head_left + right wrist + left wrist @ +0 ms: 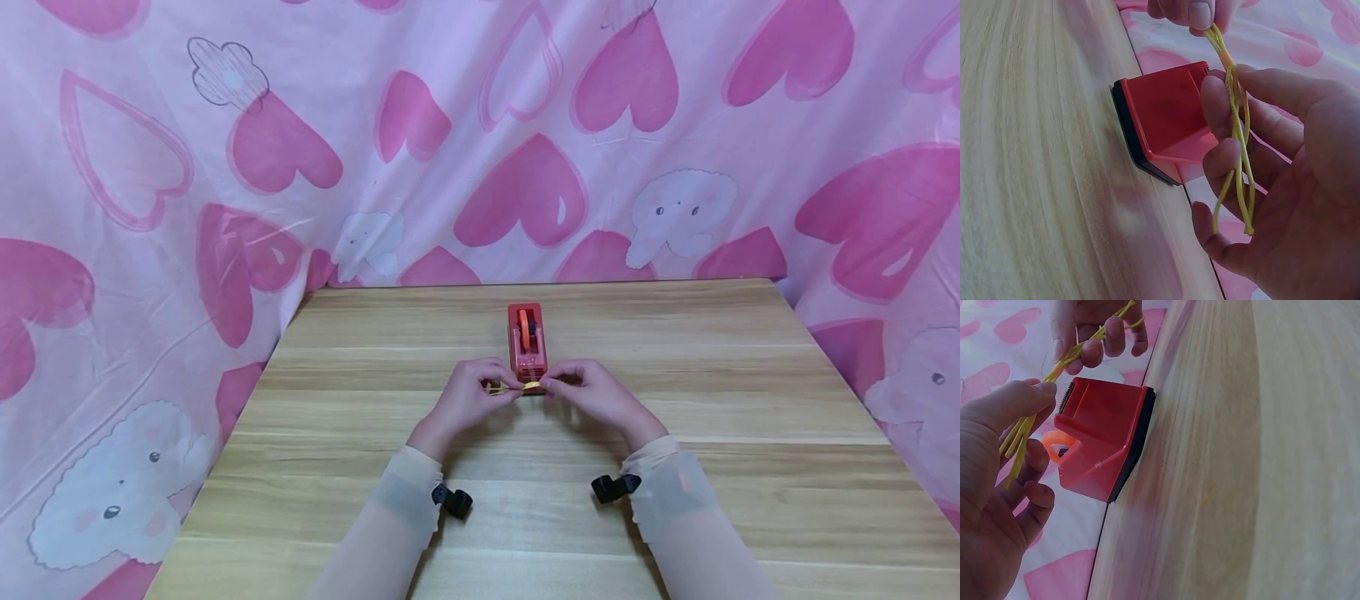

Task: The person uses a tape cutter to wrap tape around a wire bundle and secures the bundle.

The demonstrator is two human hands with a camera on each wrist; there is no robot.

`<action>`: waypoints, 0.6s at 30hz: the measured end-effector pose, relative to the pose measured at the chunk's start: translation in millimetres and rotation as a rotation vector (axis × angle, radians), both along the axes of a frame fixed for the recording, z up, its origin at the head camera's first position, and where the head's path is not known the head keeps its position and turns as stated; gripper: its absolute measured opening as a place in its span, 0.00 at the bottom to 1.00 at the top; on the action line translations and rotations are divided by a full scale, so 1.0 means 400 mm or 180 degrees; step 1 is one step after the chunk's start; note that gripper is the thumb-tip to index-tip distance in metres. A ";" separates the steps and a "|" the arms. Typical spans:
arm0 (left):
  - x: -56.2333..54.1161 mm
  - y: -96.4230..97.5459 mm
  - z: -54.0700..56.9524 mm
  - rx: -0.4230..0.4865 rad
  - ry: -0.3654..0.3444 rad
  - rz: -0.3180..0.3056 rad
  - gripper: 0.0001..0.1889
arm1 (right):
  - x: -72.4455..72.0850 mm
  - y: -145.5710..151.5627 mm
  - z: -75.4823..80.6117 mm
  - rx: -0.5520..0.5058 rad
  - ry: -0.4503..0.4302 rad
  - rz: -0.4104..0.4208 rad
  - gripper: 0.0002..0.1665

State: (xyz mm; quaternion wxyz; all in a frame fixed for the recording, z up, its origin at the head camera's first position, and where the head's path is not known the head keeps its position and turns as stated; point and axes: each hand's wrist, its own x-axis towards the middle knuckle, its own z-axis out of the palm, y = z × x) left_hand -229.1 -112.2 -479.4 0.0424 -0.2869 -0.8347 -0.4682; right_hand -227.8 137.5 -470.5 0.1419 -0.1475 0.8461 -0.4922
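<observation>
Left hand and right hand pinch yellow strands between their fingers, a red tape dispenser at twelve o'clock.

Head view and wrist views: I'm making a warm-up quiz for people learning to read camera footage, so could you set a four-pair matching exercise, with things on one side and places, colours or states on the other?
Things
1. Dispenser
2. Strands
3. Ring
4. Cloth

Descriptions
A. Orange, seated inside another thing
B. Printed with pink hearts, hanging behind the table
C. Red, standing beyond the hands
D. Yellow, pinched by the left hand and the right hand

Right pairs: 1-C, 2-D, 3-A, 4-B
</observation>
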 end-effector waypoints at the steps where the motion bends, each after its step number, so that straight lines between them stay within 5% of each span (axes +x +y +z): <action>1: 0.000 0.000 -0.001 0.0002 0.0004 0.0005 0.05 | 0.000 0.000 0.000 -0.0016 0.0007 -0.0006 0.12; 18: 0.005 0.003 -0.007 -0.0016 -0.0306 0.0169 0.07 | 0.007 0.002 0.001 -0.0022 0.0259 0.0002 0.08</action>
